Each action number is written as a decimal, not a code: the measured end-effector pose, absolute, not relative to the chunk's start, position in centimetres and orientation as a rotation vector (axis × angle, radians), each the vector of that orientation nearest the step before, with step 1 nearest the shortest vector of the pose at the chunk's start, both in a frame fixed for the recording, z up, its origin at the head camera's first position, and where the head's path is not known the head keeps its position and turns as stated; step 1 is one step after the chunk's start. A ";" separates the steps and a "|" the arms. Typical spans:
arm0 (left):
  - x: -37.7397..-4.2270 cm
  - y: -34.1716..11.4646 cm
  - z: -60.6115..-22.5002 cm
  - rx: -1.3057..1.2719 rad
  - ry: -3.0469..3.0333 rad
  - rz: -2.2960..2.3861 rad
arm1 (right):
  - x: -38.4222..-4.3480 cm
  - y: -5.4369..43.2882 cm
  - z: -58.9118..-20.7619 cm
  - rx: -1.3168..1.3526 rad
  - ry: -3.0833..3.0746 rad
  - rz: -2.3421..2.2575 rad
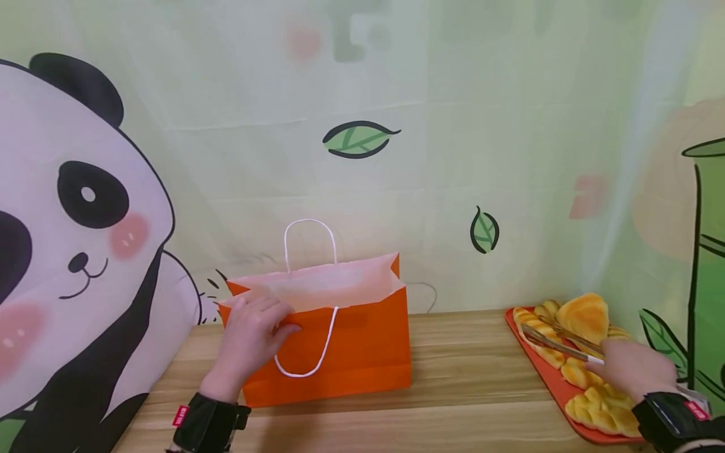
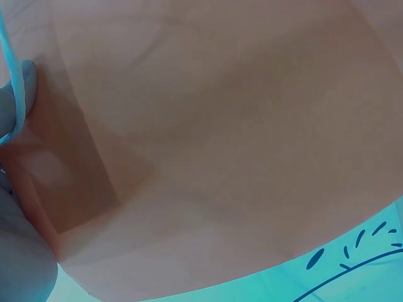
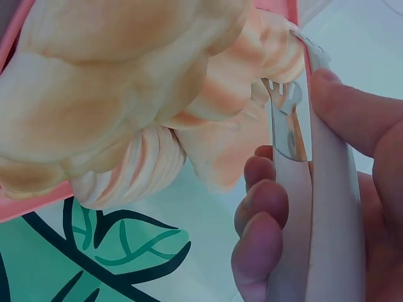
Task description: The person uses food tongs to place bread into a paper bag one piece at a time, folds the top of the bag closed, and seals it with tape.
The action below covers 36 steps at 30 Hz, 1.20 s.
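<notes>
An orange paper bag (image 1: 362, 352) with white rope handles stands open on the wooden table. My left hand (image 1: 252, 336) grips its left rim, fingers over the edge. In the left wrist view the bag's pale inner wall (image 2: 252, 138) fills most of the picture, and a finger (image 2: 30, 88) shows beside the cord. At the right, my right hand (image 1: 637, 368) holds metal tongs (image 1: 552, 345) by their white handles (image 3: 334, 220). The tongs' tips lie over a long striped bread (image 1: 523, 319) on a red tray (image 1: 546, 390); contact cannot be told.
Other breads share the tray: a large rounded golden one (image 1: 583, 319) at the back and a lumpy braided loaf (image 1: 603, 410) at the front. Wooden tabletop (image 1: 464, 377) lies between bag and tray. Behind stands a printed cloth backdrop (image 1: 430, 157) with a panda and leaves.
</notes>
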State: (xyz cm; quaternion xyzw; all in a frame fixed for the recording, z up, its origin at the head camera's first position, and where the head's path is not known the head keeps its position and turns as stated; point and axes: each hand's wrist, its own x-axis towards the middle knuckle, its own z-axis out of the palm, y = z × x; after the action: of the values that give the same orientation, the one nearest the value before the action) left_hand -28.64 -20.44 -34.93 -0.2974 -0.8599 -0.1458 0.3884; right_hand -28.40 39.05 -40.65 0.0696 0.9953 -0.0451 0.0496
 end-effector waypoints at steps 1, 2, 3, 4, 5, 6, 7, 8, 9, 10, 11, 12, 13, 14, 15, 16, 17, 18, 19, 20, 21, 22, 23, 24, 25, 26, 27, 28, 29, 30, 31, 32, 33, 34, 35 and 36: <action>-28.7 -20.4 -34.9 -0.754 -2.193 -0.374 | -28.4 39.0 -40.7 0.224 3.033 -0.142; -28.7 -20.4 -34.9 -0.754 -2.196 -0.375 | -28.3 39.0 -40.7 0.235 3.034 -0.147; -28.7 -20.4 -34.9 -0.753 -2.201 -0.377 | -28.3 38.9 -40.7 0.244 3.034 -0.151; -28.7 -20.4 -34.9 -0.752 -2.203 -0.380 | -28.3 38.9 -40.7 0.252 3.034 -0.153; -28.7 -20.4 -34.9 -0.750 -2.205 -0.381 | -28.3 38.9 -40.7 0.256 3.035 -0.154; -28.7 -20.4 -34.9 -0.748 -2.207 -0.381 | -28.2 38.9 -40.6 0.257 3.036 -0.154; -28.8 -20.4 -34.9 -0.747 -2.207 -0.378 | -28.2 38.9 -40.6 0.258 3.035 -0.155; -28.8 -20.4 -34.9 -0.747 -2.205 -0.377 | -28.3 38.9 -40.6 0.257 3.036 -0.154; -28.8 -20.3 -34.9 -0.747 -2.204 -0.375 | -28.3 38.9 -40.7 0.256 3.034 -0.152; -28.9 -20.4 -34.9 -0.746 -2.203 -0.373 | -28.3 39.0 -40.7 0.254 3.034 -0.153; -28.9 -20.4 -34.9 -0.746 -2.203 -0.371 | -28.3 39.0 -40.7 0.254 3.033 -0.155; -28.9 -20.4 -34.9 -0.746 -2.204 -0.369 | -28.3 39.0 -40.7 0.254 3.033 -0.156; -28.9 -20.4 -34.9 -0.746 -2.205 -0.366 | -28.4 39.1 -40.8 0.252 3.034 -0.158; -28.9 -20.4 -34.9 -0.745 -2.207 -0.364 | -28.4 39.1 -40.8 0.251 3.035 -0.161; -28.9 -20.4 -34.9 -0.745 -2.209 -0.362 | -28.4 39.1 -40.8 0.249 3.037 -0.165; -28.9 -20.4 -34.9 -0.744 -2.210 -0.361 | -28.3 39.2 -40.8 0.248 3.038 -0.173; -28.9 -20.4 -34.9 -0.744 -2.212 -0.361 | -28.3 39.2 -40.8 0.244 3.042 -0.182; -28.9 -20.4 -34.9 -0.743 -2.214 -0.360 | -28.3 39.2 -40.8 0.238 3.044 -0.188; -28.9 -20.4 -34.9 -0.744 -2.215 -0.358 | -28.3 39.3 -40.8 0.234 3.045 -0.195; -28.9 -20.5 -34.9 -0.743 -2.217 -0.358 | -28.2 39.3 -40.8 0.230 3.046 -0.204; -28.9 -20.5 -35.0 -0.742 -2.219 -0.359 | -28.2 39.4 -40.8 0.229 3.045 -0.209; -28.9 -20.5 -35.0 -0.742 -2.220 -0.360 | -28.1 39.4 -40.8 0.226 3.044 -0.213; -28.8 -20.5 -35.0 -0.742 -2.222 -0.360 | -28.1 39.4 -40.8 0.225 3.042 -0.212; -28.8 -20.5 -35.0 -0.742 -2.222 -0.361 | -28.1 39.5 -40.7 0.229 3.036 -0.211; -28.8 -20.5 -35.0 -0.742 -2.221 -0.360 | -28.1 39.5 -40.7 0.234 3.031 -0.212; -28.8 -20.5 -35.0 -0.741 -2.220 -0.360 | -28.1 39.5 -40.7 0.241 3.026 -0.212; -28.8 -20.5 -35.0 -0.741 -2.219 -0.361 | -28.0 39.6 -40.7 0.250 3.020 -0.212; -28.8 -20.5 -35.0 -0.741 -2.219 -0.361 | -28.0 39.6 -40.7 0.259 3.015 -0.215; -28.8 -20.5 -35.0 -0.741 -2.218 -0.361 | -28.0 39.7 -40.7 0.270 3.013 -0.222; -28.8 -20.5 -35.0 -0.741 -2.218 -0.361 | -28.0 39.7 -40.7 0.279 3.013 -0.230; -28.8 -20.5 -35.0 -0.741 -2.219 -0.360 | -28.0 39.8 -40.7 0.282 3.012 -0.236; -28.8 -20.5 -35.0 -0.742 -2.220 -0.362 | -27.9 39.9 -40.7 0.284 3.013 -0.239; -28.8 -20.5 -35.0 -0.742 -2.221 -0.364 | -27.9 40.0 -40.7 0.287 3.012 -0.245; -28.8 -20.5 -35.0 -0.744 -2.221 -0.365 | -27.9 40.0 -40.8 0.286 3.012 -0.251; -28.8 -20.5 -35.0 -0.744 -2.221 -0.365 | -27.9 40.1 -40.8 0.280 3.012 -0.257; -28.8 -20.5 -35.0 -0.746 -2.219 -0.365 | -27.9 40.2 -40.8 0.273 3.010 -0.260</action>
State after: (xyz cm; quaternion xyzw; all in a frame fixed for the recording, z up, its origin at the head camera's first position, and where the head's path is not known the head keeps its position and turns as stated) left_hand -28.83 -20.54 -35.00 -0.2915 -0.8677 -0.1429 0.3765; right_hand -27.85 40.17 -40.76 0.0900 0.9908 -0.0857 0.0539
